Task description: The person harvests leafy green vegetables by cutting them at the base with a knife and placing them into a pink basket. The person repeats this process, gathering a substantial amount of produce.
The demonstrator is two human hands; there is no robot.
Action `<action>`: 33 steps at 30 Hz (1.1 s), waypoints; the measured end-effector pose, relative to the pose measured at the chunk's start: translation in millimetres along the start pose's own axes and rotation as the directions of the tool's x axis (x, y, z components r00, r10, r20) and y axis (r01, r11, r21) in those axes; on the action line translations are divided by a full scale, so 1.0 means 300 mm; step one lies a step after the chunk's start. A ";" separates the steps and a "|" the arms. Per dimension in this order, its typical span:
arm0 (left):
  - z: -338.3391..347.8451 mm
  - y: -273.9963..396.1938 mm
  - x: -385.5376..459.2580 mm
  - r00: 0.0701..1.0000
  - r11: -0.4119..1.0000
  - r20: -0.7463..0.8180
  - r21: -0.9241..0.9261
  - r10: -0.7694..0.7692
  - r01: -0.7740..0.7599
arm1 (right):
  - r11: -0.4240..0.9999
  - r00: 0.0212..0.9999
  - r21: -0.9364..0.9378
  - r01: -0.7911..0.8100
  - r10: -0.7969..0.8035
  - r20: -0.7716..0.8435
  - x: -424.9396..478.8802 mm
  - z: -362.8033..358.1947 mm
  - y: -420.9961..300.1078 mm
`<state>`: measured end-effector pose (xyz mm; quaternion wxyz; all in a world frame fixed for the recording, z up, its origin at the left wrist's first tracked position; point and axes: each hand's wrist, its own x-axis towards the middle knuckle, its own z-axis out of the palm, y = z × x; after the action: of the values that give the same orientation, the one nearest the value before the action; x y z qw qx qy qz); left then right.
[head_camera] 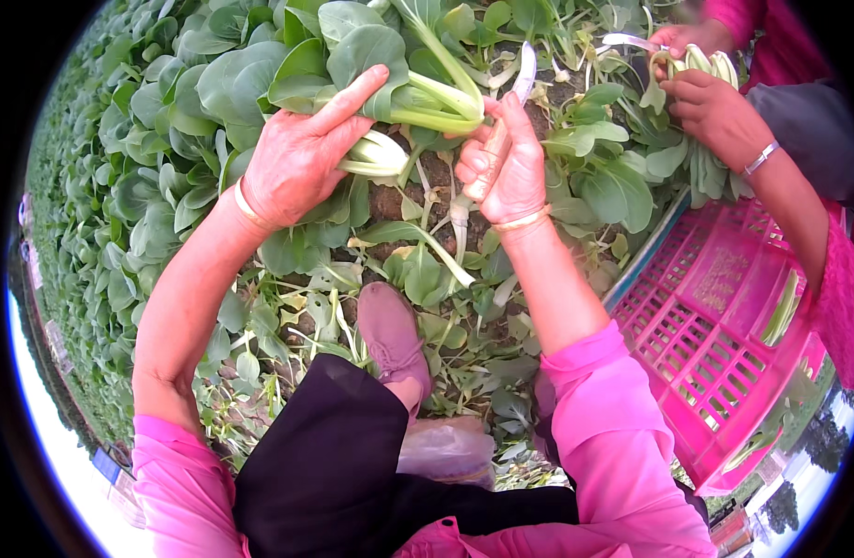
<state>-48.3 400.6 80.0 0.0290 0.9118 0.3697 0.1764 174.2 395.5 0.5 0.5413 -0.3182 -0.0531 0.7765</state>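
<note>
My left hand (301, 157) grips a green leafy head of bok choy (437, 104), its pale stem base pointing right. Below that palm, a second trimmed bok choy base (378, 155) sticks out, apparently in the same hand. My right hand (507, 157) is closed around the wooden handle of a knife (493, 164). The knife's curved metal blade (526, 70) points up and away from me. Fingertips of the right hand touch or nearly touch the stem base of the larger head; the exact contact is partly hidden.
Dense bok choy plants (155, 132) grow on the left. Cut leaves (427, 272) litter the soil around my shoe (392, 335). A pink plastic crate (706, 335) holding greens stands at right. Beside it, a co-worker's hands (713, 111) hold a knife (629, 40) and bok choy (706, 64).
</note>
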 end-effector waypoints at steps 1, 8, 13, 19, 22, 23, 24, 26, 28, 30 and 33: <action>-0.015 0.012 -0.009 1.000 0.999 0.007 -0.045 -0.007 0.007 | 1.000 1.000 -0.007 -0.022 0.022 0.005 -0.017 0.020 0.017; -0.231 0.247 -0.061 0.968 0.953 -0.008 -0.177 -0.250 0.245 | 0.973 0.960 -0.146 0.180 -0.206 -0.190 -0.230 0.106 0.095; -0.249 0.313 -0.038 0.984 0.956 0.003 0.237 0.177 -0.172 | 0.967 0.984 -0.240 0.085 -0.119 -0.130 -0.324 0.129 0.109; -0.061 0.142 0.025 0.906 0.973 0.424 0.211 -0.001 -0.097 | 0.987 0.979 -0.157 -0.041 0.009 -0.202 -0.242 0.010 0.116; -0.023 0.168 0.127 0.937 0.998 0.349 0.069 -0.023 -0.001 | 0.950 0.948 -0.305 -0.060 -0.041 -0.314 -0.121 -0.067 0.092; 0.010 0.170 0.173 0.938 0.997 0.347 0.071 0.007 -0.034 | 0.945 0.942 -0.318 -0.079 -0.034 -0.334 -0.076 -0.089 0.091; 0.049 0.174 0.233 0.906 0.993 0.423 0.114 -0.023 -0.028 | 0.940 0.962 -0.332 -0.072 -0.022 -0.270 -0.032 -0.141 0.100; 0.125 0.124 0.293 0.822 0.966 0.552 0.259 -0.142 -0.008 | 0.876 0.943 -0.447 -0.179 0.024 -0.331 0.016 -0.089 0.095; 0.206 0.043 0.295 0.745 0.915 0.606 0.402 -0.279 0.016 | 0.855 0.930 -0.459 -0.241 0.068 -0.361 0.028 -0.074 0.101; 0.251 -0.025 0.263 0.715 0.885 0.614 0.465 -0.334 0.013 | 0.820 0.928 -0.505 -0.270 0.081 -0.365 0.026 -0.079 0.096; 0.244 -0.074 0.196 0.796 0.897 0.552 0.441 -0.248 -0.027 | 0.791 0.918 -0.532 -0.302 0.091 -0.386 0.030 -0.079 0.096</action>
<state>1.0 462.6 25.1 -0.0460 0.8803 0.4249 -0.2060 162.0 385.3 -34.5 0.3335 -0.6014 -0.1595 0.7083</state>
